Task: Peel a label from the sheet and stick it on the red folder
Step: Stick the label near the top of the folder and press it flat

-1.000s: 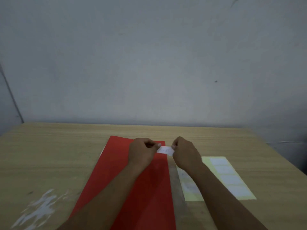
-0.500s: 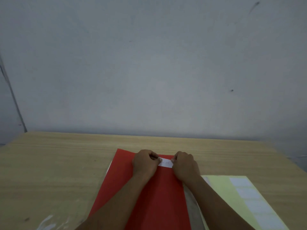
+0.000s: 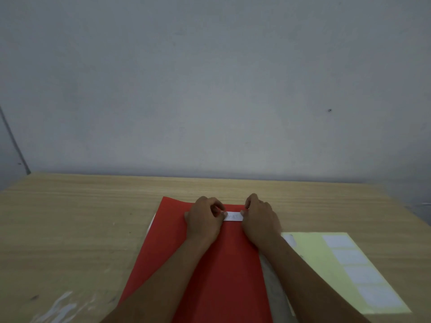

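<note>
A red folder [image 3: 214, 264] lies flat on the wooden table, running from the near edge to mid-table. A small white label [image 3: 233, 216] lies across its far end. My left hand [image 3: 204, 217] pinches the label's left end and my right hand [image 3: 260, 220] holds its right end, both resting on the folder. To the right lies the pale yellow label sheet [image 3: 312, 257] with a column of white labels [image 3: 359, 271] along its right side. My right forearm crosses the sheet's left part.
The wooden table [image 3: 81, 224] ends at a grey wall behind. White smears [image 3: 63, 306] mark the near left of the tabletop. A clear plastic edge [image 3: 275, 287] shows between folder and sheet. The table's right edge falls off at the far right.
The label has come down from above the folder onto its far end. Both hands moved down with it and now press at its ends. The camera view shifted.
</note>
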